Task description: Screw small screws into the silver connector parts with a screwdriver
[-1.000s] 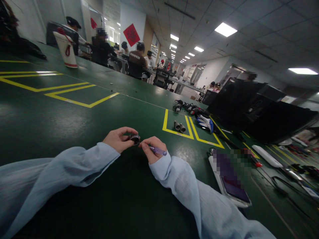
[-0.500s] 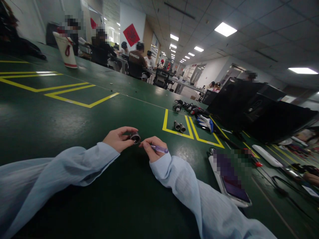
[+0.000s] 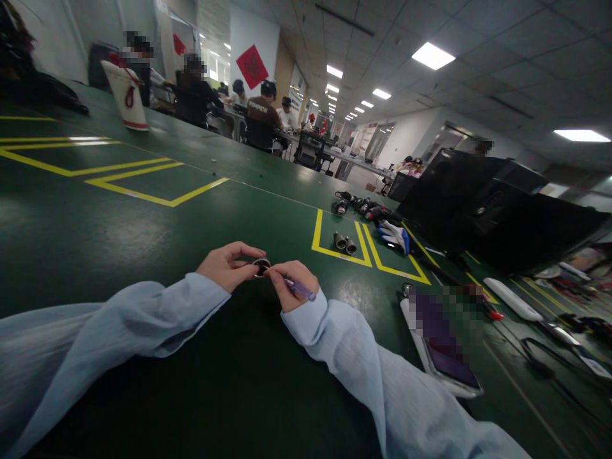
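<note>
My left hand (image 3: 228,266) pinches a small dark metal ring-shaped part (image 3: 261,266) between thumb and fingers, just above the green table (image 3: 143,217). My right hand (image 3: 289,284) is closed round a purple pen-like tool (image 3: 300,289), whose tip meets the part. Both hands touch at the part, near the middle of the view. Pale blue sleeves cover both forearms.
Two similar metal parts (image 3: 344,243) lie in a yellow-outlined box to the right, with more parts (image 3: 356,205) and a white-and-blue glove (image 3: 394,234) beyond. A phone (image 3: 442,347) lies at right, black cases (image 3: 482,204) behind it. A white bucket (image 3: 125,95) stands far left; people sit at distant tables.
The metal part has turned in my left fingers, and my right hand has moved slightly left, bringing the tool's tip onto it.
</note>
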`<state>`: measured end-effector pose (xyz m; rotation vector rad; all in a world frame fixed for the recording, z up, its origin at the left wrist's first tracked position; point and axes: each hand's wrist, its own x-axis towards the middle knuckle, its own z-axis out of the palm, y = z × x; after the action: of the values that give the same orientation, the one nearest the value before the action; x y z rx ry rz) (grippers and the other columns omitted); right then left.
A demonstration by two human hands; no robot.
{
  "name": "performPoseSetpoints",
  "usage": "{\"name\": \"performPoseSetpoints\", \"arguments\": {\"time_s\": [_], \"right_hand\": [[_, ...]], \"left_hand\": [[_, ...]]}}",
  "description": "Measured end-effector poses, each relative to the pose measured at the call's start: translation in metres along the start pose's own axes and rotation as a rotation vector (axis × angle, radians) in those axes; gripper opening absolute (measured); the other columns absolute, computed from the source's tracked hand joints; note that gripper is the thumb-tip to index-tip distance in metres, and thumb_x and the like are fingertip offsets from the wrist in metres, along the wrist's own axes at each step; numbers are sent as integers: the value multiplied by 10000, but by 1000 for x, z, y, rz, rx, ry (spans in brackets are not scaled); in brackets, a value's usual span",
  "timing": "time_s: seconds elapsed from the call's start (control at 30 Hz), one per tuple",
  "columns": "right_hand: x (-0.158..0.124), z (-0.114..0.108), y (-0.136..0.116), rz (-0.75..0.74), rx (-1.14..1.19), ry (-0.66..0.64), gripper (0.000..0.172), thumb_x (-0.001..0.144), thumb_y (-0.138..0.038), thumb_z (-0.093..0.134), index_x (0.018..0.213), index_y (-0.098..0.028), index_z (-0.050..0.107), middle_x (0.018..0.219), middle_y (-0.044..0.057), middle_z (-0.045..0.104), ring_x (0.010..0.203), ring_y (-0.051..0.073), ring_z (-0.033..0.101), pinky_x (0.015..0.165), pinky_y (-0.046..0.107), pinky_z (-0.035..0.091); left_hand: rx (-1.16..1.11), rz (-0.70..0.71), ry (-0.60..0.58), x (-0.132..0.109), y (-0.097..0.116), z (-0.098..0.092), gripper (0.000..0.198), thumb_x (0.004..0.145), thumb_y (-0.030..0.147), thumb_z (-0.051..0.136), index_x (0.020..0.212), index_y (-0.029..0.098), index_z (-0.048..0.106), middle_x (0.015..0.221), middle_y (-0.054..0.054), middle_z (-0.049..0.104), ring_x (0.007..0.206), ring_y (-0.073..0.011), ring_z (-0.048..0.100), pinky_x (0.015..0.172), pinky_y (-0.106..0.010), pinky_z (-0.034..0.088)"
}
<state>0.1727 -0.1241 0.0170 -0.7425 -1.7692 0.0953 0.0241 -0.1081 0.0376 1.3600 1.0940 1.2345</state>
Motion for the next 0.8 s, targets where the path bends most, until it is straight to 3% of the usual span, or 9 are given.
{"name": "performPoseSetpoints", "arguments": {"time_s": [0.37, 0.8], "right_hand": [[2, -4, -6, -147, -6, -70, 166, 807, -165, 469, 733, -159, 617, 669, 43, 664, 637, 120, 589, 656, 244, 468], [2, -7, -10, -60, -36, -54, 170, 811, -186, 455, 724, -190, 601, 673, 40, 663, 638, 135, 581, 646, 270, 472]], "left_hand": [[24, 111, 12, 1, -6, -1, 101, 546, 173, 595, 640, 150, 567, 870, -59, 670, 712, -204, 661, 662, -348, 569], [65, 85, 17, 0, -3, 0, 157, 558, 237, 610, 676, 138, 578, 911, -80, 672, 730, -205, 660, 677, -344, 560]]}}
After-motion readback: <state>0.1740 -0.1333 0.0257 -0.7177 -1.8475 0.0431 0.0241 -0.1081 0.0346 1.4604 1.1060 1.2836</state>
